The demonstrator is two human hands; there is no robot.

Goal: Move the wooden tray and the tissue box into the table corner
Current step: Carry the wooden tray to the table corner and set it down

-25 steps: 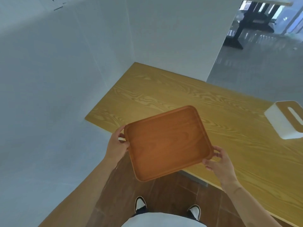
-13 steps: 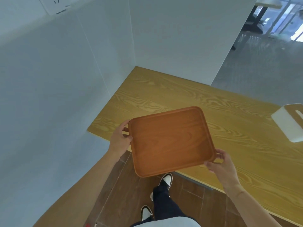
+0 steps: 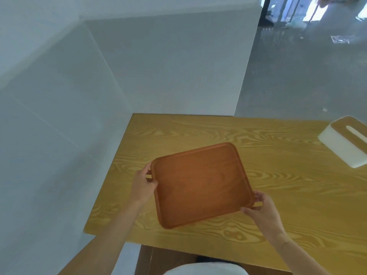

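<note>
A reddish-brown wooden tray (image 3: 200, 183), rectangular with rounded corners and nothing in it, hangs above the left part of the yellow wood-grain table (image 3: 288, 195). My left hand (image 3: 143, 185) grips its left rim and my right hand (image 3: 260, 207) grips its near right corner. The tray is turned at a slant to the table edges. A white tissue box (image 3: 343, 143) with a wooden slotted lid lies on the table at the far right, partly cut off by the frame.
White walls (image 3: 162, 66) meet at the table's far left corner (image 3: 135, 116), with bare tabletop between that corner and the tray. Beyond the wall's end on the right is grey floor (image 3: 297, 76). The table's near edge runs below my forearms.
The tray has moved forward from over the table's near edge to over the tabletop, both hands still holding it. My view has stepped closer, and the tissue box shows more fully.
</note>
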